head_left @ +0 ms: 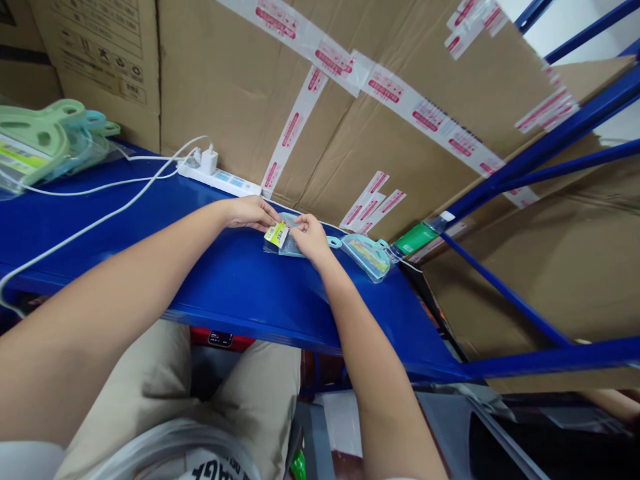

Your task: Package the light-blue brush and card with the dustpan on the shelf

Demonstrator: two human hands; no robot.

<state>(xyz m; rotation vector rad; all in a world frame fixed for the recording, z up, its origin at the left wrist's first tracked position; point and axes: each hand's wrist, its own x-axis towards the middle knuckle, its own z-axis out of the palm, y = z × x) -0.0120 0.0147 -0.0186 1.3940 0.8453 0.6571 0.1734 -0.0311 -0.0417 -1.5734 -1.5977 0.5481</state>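
On the blue shelf [220, 267] lies a light-blue plastic piece [294, 247] that looks like a small dustpan in a clear plastic bag. A yellow label [277, 234] shows at its left end. My left hand [254, 212] reaches in from the left, its fingers pinched at the label's upper edge. From the right, my right hand [312, 238] closes thumb and fingers on the bag beside the label. Part of the piece is hidden under my right hand. Just right of it is another bagged light-blue dustpan [367, 257], untouched, with a yellowish label.
Several green and blue bagged pieces [60, 143] lie at the left. A white power strip [223, 181] with a plugged-in charger and cables runs along the back. A green-labelled bottle [420, 237] lies at the right, by a blue rack bar [505, 300]. Taped cardboard [225, 100] stands behind.
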